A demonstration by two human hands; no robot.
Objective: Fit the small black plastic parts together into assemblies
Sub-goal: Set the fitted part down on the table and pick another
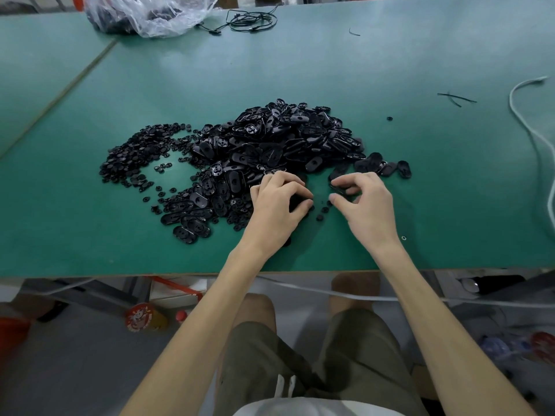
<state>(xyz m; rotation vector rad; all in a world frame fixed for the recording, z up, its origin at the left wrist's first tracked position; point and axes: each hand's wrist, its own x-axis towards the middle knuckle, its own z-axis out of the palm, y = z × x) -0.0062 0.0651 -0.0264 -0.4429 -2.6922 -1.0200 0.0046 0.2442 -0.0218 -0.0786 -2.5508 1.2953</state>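
Green matting covers the surface (390,64), seen from above by a seated person whose forearms reach in over the near edge.

Centre: a large heap of oval parts (279,136), black plastic and flat, many with a central hole. Just beside it, toward the left edge, lies a spread of smaller round parts (135,154).

Near edge: the left hand (279,205) has its fingers curled down over a held part (298,202), mostly hidden beneath the knuckles. The right hand (365,199) is partly closed, with thumb and forefinger nipping a pinched part (341,190) at the heap's near fringe; its remaining fingers are loosely bent. A few loose round pieces (320,217) rest on the matting between the two hands.

Far left corner: a clear plastic bag (150,13) with dark contents. A black cable (249,21) coils at the far edge and a white cable (528,124) runs along the right edge.

Progress, as judged: both hands appear to be bringing two pieces together for one joint. No separate stock of finished assemblies can be made out; whether the stray ovals (404,169) toward the right edge are completed units cannot be told. With both heaps so full, nearly all the work seems left.
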